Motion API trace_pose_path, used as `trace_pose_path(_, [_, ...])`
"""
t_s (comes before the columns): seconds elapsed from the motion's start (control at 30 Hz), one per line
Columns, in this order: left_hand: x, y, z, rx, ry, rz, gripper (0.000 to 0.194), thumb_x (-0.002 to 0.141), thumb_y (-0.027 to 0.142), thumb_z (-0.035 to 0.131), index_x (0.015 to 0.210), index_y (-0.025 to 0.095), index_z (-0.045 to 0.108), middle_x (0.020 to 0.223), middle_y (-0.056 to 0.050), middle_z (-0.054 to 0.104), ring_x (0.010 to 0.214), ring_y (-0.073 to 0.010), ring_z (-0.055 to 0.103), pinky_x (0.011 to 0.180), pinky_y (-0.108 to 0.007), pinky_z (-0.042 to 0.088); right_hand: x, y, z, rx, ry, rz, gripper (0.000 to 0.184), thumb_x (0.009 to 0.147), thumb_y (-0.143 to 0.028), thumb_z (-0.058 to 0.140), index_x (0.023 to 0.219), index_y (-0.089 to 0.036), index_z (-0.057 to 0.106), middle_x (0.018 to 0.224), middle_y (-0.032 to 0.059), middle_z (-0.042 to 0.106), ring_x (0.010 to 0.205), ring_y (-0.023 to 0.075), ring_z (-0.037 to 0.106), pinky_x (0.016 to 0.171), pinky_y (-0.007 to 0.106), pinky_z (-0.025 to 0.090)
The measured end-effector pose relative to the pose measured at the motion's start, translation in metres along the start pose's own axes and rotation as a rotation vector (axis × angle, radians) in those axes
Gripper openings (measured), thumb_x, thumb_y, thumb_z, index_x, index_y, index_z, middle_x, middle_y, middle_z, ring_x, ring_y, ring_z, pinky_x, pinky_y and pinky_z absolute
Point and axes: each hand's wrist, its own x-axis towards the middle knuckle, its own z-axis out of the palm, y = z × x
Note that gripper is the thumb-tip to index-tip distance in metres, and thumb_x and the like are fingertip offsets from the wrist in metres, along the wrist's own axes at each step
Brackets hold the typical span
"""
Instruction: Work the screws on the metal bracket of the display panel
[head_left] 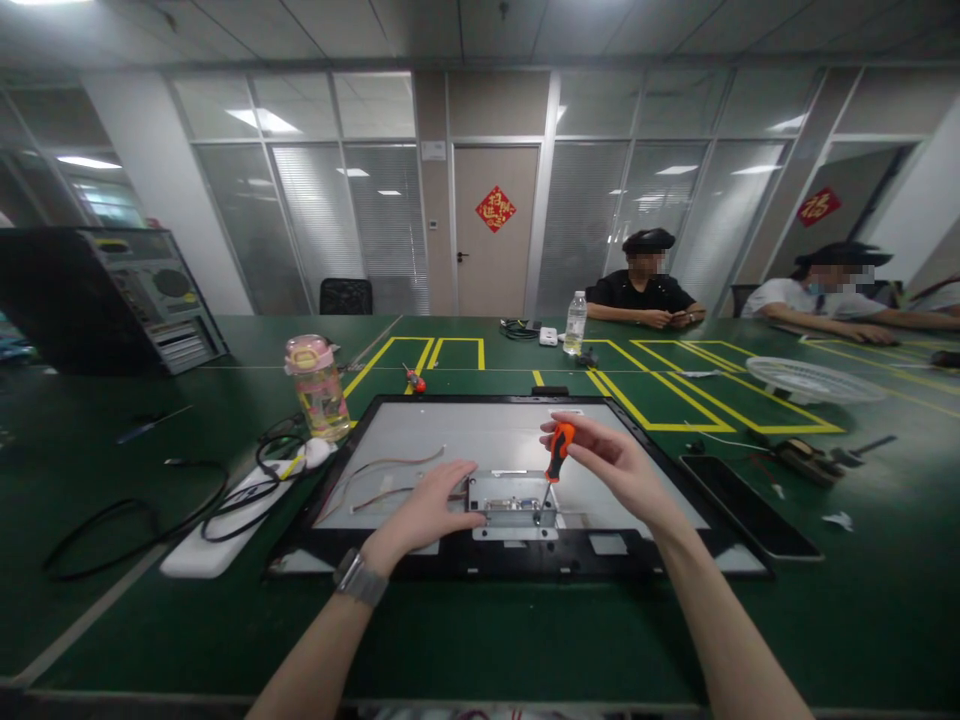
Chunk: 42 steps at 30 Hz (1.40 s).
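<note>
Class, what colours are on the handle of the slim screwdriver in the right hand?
The screwdriver's handle is orange and black; the head view shows it best.

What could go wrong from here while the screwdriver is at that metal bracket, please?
If the screwdriver in the right hand slipped off the metal bracket, its tip might scratch the panel. The thin wires lying on the panel near the left hand could get snagged. The pink-lidded bottle stands close to the panel's left edge, so a knock might tip it over.

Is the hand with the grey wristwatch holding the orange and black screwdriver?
No, the right hand holds the orange and black screwdriver; the left hand wears the grey wristwatch.
</note>
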Motion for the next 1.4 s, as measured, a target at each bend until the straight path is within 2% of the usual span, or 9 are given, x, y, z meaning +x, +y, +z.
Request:
trace_pose_path(0.2, [0.001,-0.002,0.002,0.003,0.004,-0.001,0.071,0.076,0.046,0.073,0.138,0.023,0.047,0.148,-0.009,0.044,0.137,-0.0302,0.038,0.116,-0.044,0.026,0.003,0.010,0.007,-0.267,0.229,-0.182,0.019,0.076,-0.032,0.075,0.094,-0.025,0.071,0.094,0.0055,0.065,0.085,0.0214,0.064,0.080,0.038,0.056])
trace_pose_path(0.3, [0.001,-0.003,0.002,0.000,0.006,0.007,0.071,0.076,0.046,0.072,0.138,0.024,0.047,0.148,-0.009,0.044,0.137,-0.0298,0.038,0.116,-0.044,0.026,0.002,0.009,0.010,-0.393,0.293,-0.248,0.017,0.078,-0.035,0.072,0.092,-0.025,0.071,0.089,0.0059,0.063,0.085,0.0227,0.062,0.079,0.038,0.053])
trace_pose_path(0.47, [0.001,-0.001,0.001,0.009,0.000,0.000,0.070,0.076,0.045,0.071,0.138,0.023,0.047,0.148,-0.009,0.044,0.137,-0.0295,0.038,0.115,-0.043,0.027,0.000,0.003,0.007,-0.210,0.203,-0.159,0.025,0.092,-0.038,0.054,0.107,-0.025,0.070,0.104,0.0079,0.069,0.091,0.0241,0.068,0.082,0.040,0.054])
trace_pose_path(0.57, [0.001,0.000,0.000,0.013,-0.002,-0.005,0.070,0.076,0.044,0.072,0.138,0.022,0.047,0.148,-0.010,0.044,0.137,-0.0294,0.037,0.115,-0.043,0.026,0.000,0.005,0.008,-0.209,0.213,-0.147,0.022,0.087,-0.033,0.061,0.106,-0.025,0.071,0.097,0.0067,0.070,0.088,0.0232,0.067,0.080,0.039,0.054])
trace_pose_path(0.7, [0.001,0.000,0.001,0.009,0.006,0.003,0.069,0.076,0.044,0.072,0.137,0.024,0.047,0.147,-0.009,0.045,0.137,-0.0293,0.038,0.115,-0.044,0.027,-0.001,0.007,0.014,-0.359,0.297,-0.249,0.014,0.082,-0.030,0.068,0.094,-0.025,0.073,0.089,0.0056,0.065,0.083,0.0223,0.063,0.077,0.038,0.052])
trace_pose_path(0.87, [0.001,-0.002,0.002,0.006,-0.002,0.005,0.069,0.077,0.045,0.071,0.138,0.024,0.046,0.147,-0.008,0.044,0.137,-0.0295,0.038,0.115,-0.044,0.027,-0.004,0.004,0.018,-0.266,0.196,-0.214,0.025,0.094,-0.030,0.049,0.112,-0.026,0.067,0.105,0.0073,0.068,0.091,0.0232,0.067,0.081,0.039,0.053])
trace_pose_path(1.1, [0.001,-0.007,0.004,0.013,0.004,0.017,0.073,0.076,0.048,0.071,0.139,0.023,0.045,0.148,-0.009,0.043,0.138,-0.0293,0.036,0.116,-0.042,0.026,-0.002,0.008,0.018,-0.394,0.309,-0.236,0.019,0.083,-0.029,0.067,0.101,-0.026,0.072,0.094,0.0067,0.066,0.086,0.0227,0.063,0.078,0.038,0.052])
trace_pose_path(1.27, [0.000,-0.004,0.002,0.012,-0.003,0.003,0.072,0.077,0.049,0.071,0.139,0.023,0.045,0.148,-0.009,0.043,0.138,-0.0293,0.037,0.116,-0.042,0.026,-0.005,0.006,0.018,-0.255,0.210,-0.194,0.028,0.093,-0.032,0.050,0.117,-0.027,0.065,0.104,0.0077,0.069,0.090,0.0233,0.067,0.080,0.040,0.054])
trace_pose_path(1.4, [0.001,-0.005,0.002,0.017,-0.002,0.010,0.073,0.077,0.050,0.071,0.139,0.024,0.045,0.149,-0.009,0.042,0.138,-0.0295,0.036,0.115,-0.042,0.026,-0.004,0.010,0.018,-0.270,0.229,-0.168,0.027,0.090,-0.030,0.058,0.115,-0.027,0.065,0.102,0.0067,0.068,0.088,0.0222,0.066,0.081,0.038,0.054])
